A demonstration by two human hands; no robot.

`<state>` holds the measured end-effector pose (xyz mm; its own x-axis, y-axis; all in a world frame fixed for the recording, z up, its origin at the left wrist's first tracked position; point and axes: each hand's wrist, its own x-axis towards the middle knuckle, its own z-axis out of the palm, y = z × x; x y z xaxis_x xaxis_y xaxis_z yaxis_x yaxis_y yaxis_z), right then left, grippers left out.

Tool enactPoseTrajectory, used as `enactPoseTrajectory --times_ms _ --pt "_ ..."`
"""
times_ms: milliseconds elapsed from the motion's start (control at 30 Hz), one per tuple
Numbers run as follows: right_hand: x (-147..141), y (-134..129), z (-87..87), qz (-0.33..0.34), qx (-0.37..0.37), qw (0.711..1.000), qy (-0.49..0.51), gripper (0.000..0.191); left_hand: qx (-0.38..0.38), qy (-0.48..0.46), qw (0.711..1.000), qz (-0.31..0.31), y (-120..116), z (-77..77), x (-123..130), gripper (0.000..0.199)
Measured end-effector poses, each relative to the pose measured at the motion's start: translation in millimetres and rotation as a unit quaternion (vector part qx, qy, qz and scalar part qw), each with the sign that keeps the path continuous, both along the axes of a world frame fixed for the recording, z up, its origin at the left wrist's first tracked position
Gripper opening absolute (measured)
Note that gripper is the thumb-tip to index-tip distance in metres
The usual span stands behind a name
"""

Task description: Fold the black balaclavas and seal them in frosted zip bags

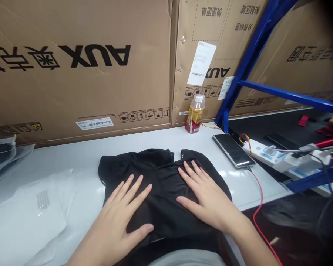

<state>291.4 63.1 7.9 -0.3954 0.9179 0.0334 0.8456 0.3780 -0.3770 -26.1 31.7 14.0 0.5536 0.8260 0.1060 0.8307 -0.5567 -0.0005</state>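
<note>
A black garment (166, 199) is lying spread out on a pale tabletop (84, 153), its matte fabric showing a short, sleeve-like flap with a tiny white mark at left, soft creases and a long fold across the middle, and a rounded panel, also bearing small white marks, at right; a narrow gap is parting the two sections along the far edge. The left hand (119, 218) is resting palm down on the garment's left part, fingers spreading loosely and gripping nothing. The right hand (205, 195) is lying just as flat on the right part, likewise clasping nothing, with black cloth showing between the two. At far left, a clear pouch (1, 151) with dark contents is lying beyond a pale plastic package (22, 221) carrying a printed label (43, 200). Behind, a large brown carton (80, 92) is displaying upside-down AUX lettering. A second carton (190, 22) is standing beside it, a red-and-yellow bottle (194, 116) standing in front. To the right, a blue metal rack (246, 55) is rising before a third carton (283, 70), while a dark-screened phone (233, 149), trailing a red cable (261, 195), is lying near a white power strip (262, 151).
</note>
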Motion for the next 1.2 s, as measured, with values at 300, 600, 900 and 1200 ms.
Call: enactPoseTrajectory --times_ms 300,600,900,1200 --pt "6 3 4.9 0.014 0.017 0.998 0.059 0.055 -0.007 -0.018 1.0 0.001 1 -1.5 -1 0.084" --pt "19 56 17.2 -0.152 0.169 0.974 0.009 0.025 -0.028 -0.018 0.999 0.01 0 0.8 0 0.081" --pt "27 7 50.1 0.105 -0.068 0.986 0.11 0.001 -0.034 -0.031 0.999 0.004 -2 5.3 -1 0.076" --pt "-26 76 62.3 0.04 0.151 0.987 0.026 0.029 0.059 -0.007 0.995 0.075 79 50.3 -30 0.048"
